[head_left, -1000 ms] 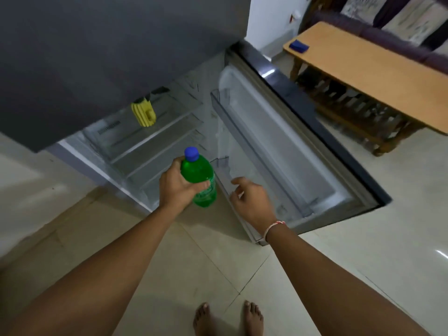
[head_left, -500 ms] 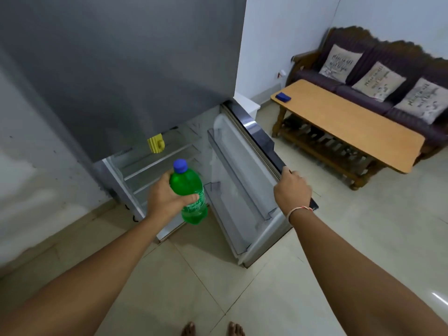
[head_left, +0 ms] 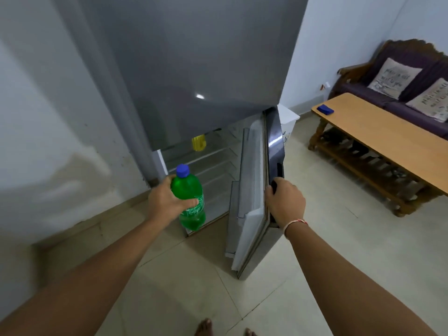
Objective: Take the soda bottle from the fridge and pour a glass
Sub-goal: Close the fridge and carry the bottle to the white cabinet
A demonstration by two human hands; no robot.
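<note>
My left hand grips a green soda bottle with a blue cap, upright, in front of the open lower compartment of the grey fridge. My right hand is closed around the outer edge of the lower fridge door, which stands roughly half open, its inner shelves facing the bottle. Inside, a yellow item sits on an upper shelf. No glass is in view.
A long wooden coffee table with a small blue object stands to the right, a dark sofa with cushions behind it. A white wall is on the left. My bare feet stand on the tiled floor.
The lower door has swung inward, pushed by my right hand, which shifted from its top edge to its outer side. The bottle stays in my left hand. My view has risen.
</note>
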